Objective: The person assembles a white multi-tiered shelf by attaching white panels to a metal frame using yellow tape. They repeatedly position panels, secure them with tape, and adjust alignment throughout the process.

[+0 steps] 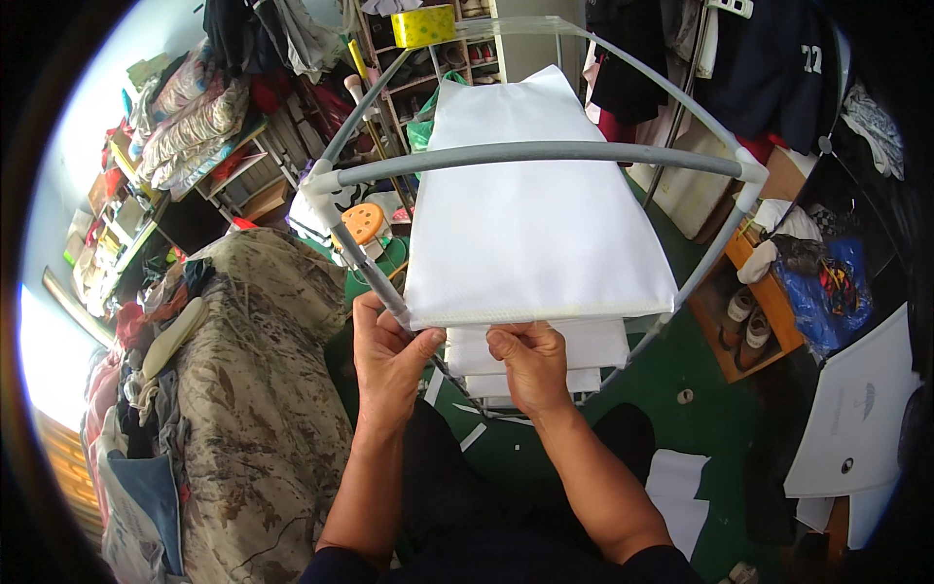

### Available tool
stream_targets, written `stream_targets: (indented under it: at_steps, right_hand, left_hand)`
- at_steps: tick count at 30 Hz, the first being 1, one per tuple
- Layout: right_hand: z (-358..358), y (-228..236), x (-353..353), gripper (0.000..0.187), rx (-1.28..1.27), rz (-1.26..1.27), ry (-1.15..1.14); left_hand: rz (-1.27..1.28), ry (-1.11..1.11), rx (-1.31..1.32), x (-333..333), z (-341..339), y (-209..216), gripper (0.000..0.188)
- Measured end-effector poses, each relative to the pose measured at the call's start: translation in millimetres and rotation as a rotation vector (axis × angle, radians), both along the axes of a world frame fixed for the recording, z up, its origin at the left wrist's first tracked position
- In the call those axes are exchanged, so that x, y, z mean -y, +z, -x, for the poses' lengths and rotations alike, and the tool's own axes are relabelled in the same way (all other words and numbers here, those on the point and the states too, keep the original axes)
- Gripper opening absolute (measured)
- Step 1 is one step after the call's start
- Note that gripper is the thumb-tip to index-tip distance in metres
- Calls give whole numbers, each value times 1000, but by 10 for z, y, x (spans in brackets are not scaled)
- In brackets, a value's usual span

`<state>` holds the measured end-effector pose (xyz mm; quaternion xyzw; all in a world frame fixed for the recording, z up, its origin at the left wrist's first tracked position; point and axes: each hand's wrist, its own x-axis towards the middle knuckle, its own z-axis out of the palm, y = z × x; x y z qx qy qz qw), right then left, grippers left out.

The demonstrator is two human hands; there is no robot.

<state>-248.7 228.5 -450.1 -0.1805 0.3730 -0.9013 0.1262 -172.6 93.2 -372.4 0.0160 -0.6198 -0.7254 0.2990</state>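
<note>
A white fabric sheet [535,234] stretches away from me inside a frame of grey tubes [545,152] with white corner joints. At the near left corner of the sheet, next to a slanted tube, my left hand [387,355] pinches its edge between thumb and fingers. My right hand [530,362] grips the same near edge around its middle, the thumb on top and the fingers curled. More white panels [589,343] show below this edge, partly hidden by my right hand. A roll of yellow tape [424,26] sits at the far top left of the frame.
A camouflage-patterned cover [263,341] drapes a bulky shape at left. To the right stand a wooden shelf [769,321] with shoes and a white board [856,409]. White sheets [678,492] and scraps lie on the green floor [623,428]. Clothes hang at the back.
</note>
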Motion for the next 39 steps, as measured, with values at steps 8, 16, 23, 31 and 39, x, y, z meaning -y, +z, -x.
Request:
stream_targets:
  at_steps: [8, 16, 23, 31, 39]
  right_hand:
    - [45, -48, 21, 13, -3, 102, 99]
    - [-28, 140, 86, 12, 65, 35, 162]
    - [-59, 95, 230, 14, 7, -28, 110]
    - [86, 48, 253, 20, -144, 22, 77]
    - [160, 64, 288, 22, -155, -17, 53]
  left_hand:
    - [77, -78, 32, 124, 1, -7, 44]
    - [110, -73, 64, 137, -10, -21, 44]
    - [170, -12, 85, 106, -45, -8, 40]
    - [198, 134, 33, -3, 21, -61, 39]
    - [288, 299, 7, -113, 66, -144, 49]
